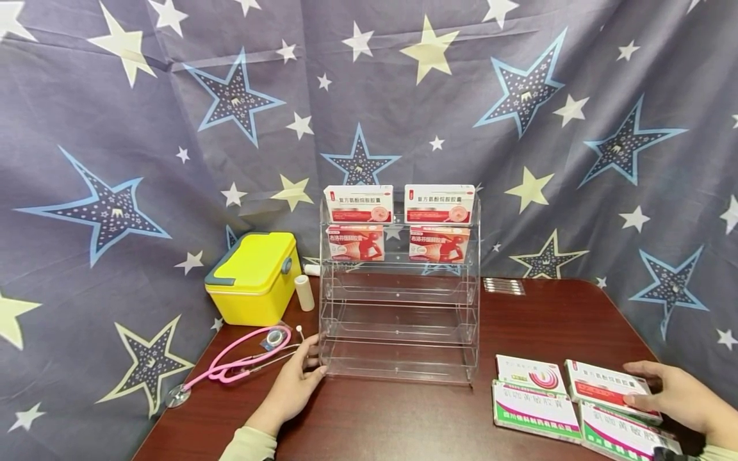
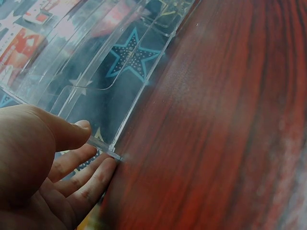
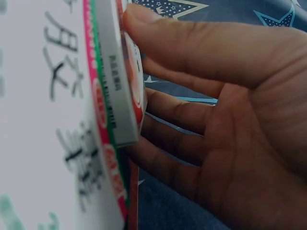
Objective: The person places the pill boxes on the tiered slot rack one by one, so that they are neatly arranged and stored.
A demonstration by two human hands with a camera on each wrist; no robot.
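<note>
A clear acrylic tiered rack point(image 1: 398, 320) stands mid-table; its two top tiers hold white-and-red medicine boxes point(image 1: 359, 203) and red ones point(image 1: 355, 243). My left hand point(image 1: 316, 358) rests at the rack's lower left corner, with thumb and fingers lying straight against the edge point(image 2: 103, 148). At the table's right front, my right hand point(image 1: 635, 385) pinches a white-and-red box point(image 1: 605, 387) between thumb and fingers. In the right wrist view the thumb point(image 3: 192, 43) sits on the box's edge point(image 3: 117, 96) with the fingers behind it.
Two green-and-white boxes point(image 1: 536, 419) point(image 1: 617, 435) and a white box with a pink swirl point(image 1: 527, 374) lie beside the held one. A yellow case point(image 1: 254, 278), white cylinder point(image 1: 303, 292) and pink stethoscope point(image 1: 242, 362) sit left of the rack. A foil strip point(image 1: 503, 286) lies back right.
</note>
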